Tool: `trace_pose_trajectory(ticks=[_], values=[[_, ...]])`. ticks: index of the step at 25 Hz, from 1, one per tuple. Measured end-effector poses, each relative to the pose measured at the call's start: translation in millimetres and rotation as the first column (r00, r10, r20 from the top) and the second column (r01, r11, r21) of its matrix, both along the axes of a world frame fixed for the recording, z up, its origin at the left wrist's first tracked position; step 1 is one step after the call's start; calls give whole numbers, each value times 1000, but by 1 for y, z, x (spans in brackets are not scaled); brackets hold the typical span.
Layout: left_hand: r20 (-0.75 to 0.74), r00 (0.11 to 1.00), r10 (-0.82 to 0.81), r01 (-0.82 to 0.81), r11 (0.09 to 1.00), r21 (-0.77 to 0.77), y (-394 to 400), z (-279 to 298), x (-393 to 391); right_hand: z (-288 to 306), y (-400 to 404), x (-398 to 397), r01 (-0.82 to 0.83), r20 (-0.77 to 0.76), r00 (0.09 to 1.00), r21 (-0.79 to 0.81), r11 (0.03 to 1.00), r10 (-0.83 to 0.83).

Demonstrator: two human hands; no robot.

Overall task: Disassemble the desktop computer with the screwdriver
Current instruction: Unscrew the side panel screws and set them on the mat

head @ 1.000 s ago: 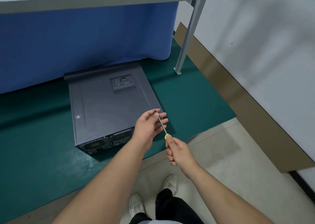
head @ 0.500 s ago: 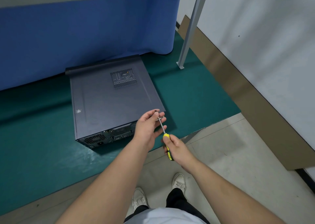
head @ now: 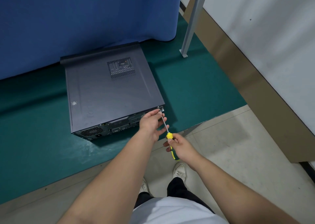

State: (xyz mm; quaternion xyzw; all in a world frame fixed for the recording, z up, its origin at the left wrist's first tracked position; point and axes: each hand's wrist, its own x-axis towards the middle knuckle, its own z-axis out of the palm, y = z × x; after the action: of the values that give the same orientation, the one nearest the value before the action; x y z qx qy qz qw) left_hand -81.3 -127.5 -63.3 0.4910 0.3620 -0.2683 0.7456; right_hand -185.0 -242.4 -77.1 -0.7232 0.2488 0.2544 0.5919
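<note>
Nearest, a white shirt (head: 172, 210), dark trousers (head: 177, 188) and pale shoes (head: 179, 171) stand on a smooth beige tiled floor (head: 221, 147), below the computer (head: 109, 91). Two bare forearms reach from there toward the computer's near right corner. The right hand (head: 180, 146) curls its fingers round the rubbery yellow-and-green handle of the screwdriver (head: 168, 135), just off the computer's near edge. The thin, shiny steel shaft slants up and left to that corner. The left hand (head: 151, 123) lies against the computer's rear panel near the corner, its thumb and forefinger pinching the shaft close to the tip, the other fingers loosely spread under it. The tip itself is hidden by the fingertips, so whether it sits in a screw cannot be told.

The computer is a flat, boxy desktop case of matt dark grey metal, lying on its side on a green mat (head: 34, 138) with a faintly scuffed surface. Its near face shows ports and a round fan grille; its broad top panel is smooth, with a square perforated vent (head: 121, 68) toward the far right. Beyond the case hangs a blue cloth (head: 85, 19) in soft folds. Right of the case a slim grey metal post (head: 192, 21) stands bolted on the mat, and further right runs a brown skirting band (head: 247, 80) under a white wall (head: 272, 28).
</note>
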Motion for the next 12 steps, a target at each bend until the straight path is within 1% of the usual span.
trace_pose_trajectory(ticks=[5,12], values=[[13,999,31,-30,999,-13,-4,1,2,5,-3,6,10,0,1000,-12,1000,-10],[24,999,38,-38,999,26,-4,0,6,6,-3,12,15,13,1000,-22,1000,-15]])
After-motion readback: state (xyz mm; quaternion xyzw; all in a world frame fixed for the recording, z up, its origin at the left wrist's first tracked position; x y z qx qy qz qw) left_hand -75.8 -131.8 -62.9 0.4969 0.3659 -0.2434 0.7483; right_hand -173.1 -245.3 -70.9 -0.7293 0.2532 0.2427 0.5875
